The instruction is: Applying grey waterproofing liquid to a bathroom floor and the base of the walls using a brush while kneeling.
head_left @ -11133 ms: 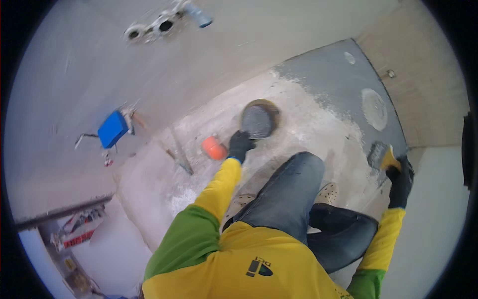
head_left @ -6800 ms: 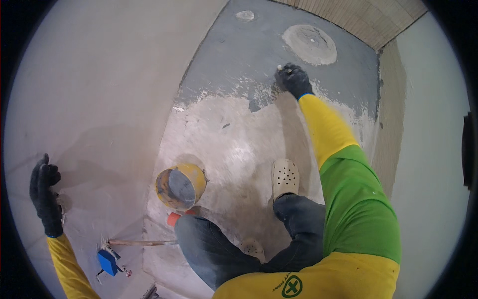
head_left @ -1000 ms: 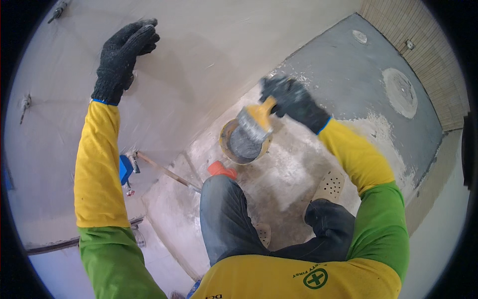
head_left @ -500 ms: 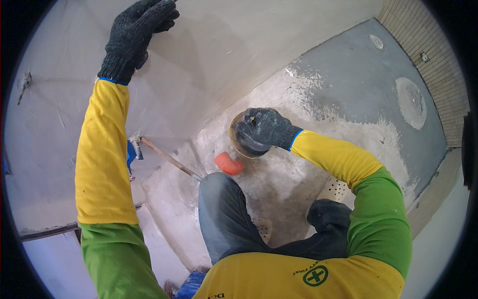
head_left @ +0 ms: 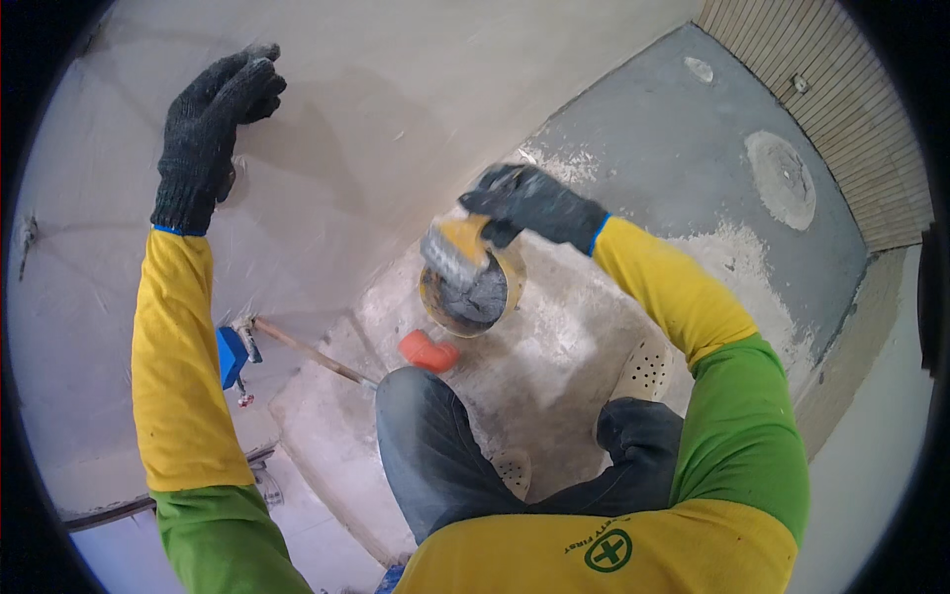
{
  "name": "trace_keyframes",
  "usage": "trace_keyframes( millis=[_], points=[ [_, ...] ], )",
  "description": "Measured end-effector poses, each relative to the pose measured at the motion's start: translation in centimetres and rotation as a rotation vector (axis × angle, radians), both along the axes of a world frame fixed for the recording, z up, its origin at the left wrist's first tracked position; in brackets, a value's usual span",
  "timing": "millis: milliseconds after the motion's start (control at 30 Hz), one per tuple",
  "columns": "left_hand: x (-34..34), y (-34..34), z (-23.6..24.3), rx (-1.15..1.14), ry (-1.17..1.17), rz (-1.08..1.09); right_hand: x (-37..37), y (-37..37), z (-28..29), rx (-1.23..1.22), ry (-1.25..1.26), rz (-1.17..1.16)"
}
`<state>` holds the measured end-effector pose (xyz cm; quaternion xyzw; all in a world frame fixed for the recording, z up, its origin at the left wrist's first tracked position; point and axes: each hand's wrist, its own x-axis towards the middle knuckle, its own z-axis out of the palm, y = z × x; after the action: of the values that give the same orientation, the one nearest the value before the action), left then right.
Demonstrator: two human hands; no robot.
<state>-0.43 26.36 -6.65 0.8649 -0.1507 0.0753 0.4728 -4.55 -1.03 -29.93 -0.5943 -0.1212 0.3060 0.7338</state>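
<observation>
My right hand (head_left: pixel 539 206), in a dark knit glove, grips a wide flat brush (head_left: pixel 456 255) with a yellow body. Its bristles are coated in grey and point down over a round yellowish bucket (head_left: pixel 516 282). Thick grey slurry (head_left: pixel 482 300) fills part of the bucket, which stands on the floor close to the wall. My left hand (head_left: pixel 210 129), gloved the same way, is raised in front of the pale wall (head_left: pixel 346 139). Its fingers are loosely bent and nothing shows in them; whether they touch the wall I cannot tell.
Beside the bucket lies an orange pipe elbow (head_left: pixel 427 351). A wooden handle (head_left: pixel 317 352) slants between my knee and the wall, near a blue object (head_left: pixel 231 356). Grey coating (head_left: pixel 683 168) covers the far floor around a round pale patch (head_left: pixel 782 180). A ribbed tan wall (head_left: pixel 851 119) stands beyond.
My right hand has risen from the bucket's mouth, bringing the brush into sight. My left hand is lower and further left in the picture. The whole view has shifted slightly.
</observation>
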Motion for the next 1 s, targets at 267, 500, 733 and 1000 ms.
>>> trace_keyframes(
  millis=[267,500,733,1000],
  points=[
    [0.1,-0.3,0.1,0.043,0.009,0.051,7.8,-6.6,-14.5,-0.439,-0.653,-0.24],
    [-0.2,0.0,0.4,0.042,-0.003,0.051,12.8,-15.9,-16.1,-1.044,-0.89,-0.566],
    [0.3,-0.6,0.3,0.022,-0.007,0.022,4.5,-5.4,-21.6,-0.856,-1.34,-0.325],
    [-0.3,0.6,0.4,0.054,-0.008,0.061,7.3,-12.0,-14.9,-0.761,-0.88,-0.086]
  ],
)
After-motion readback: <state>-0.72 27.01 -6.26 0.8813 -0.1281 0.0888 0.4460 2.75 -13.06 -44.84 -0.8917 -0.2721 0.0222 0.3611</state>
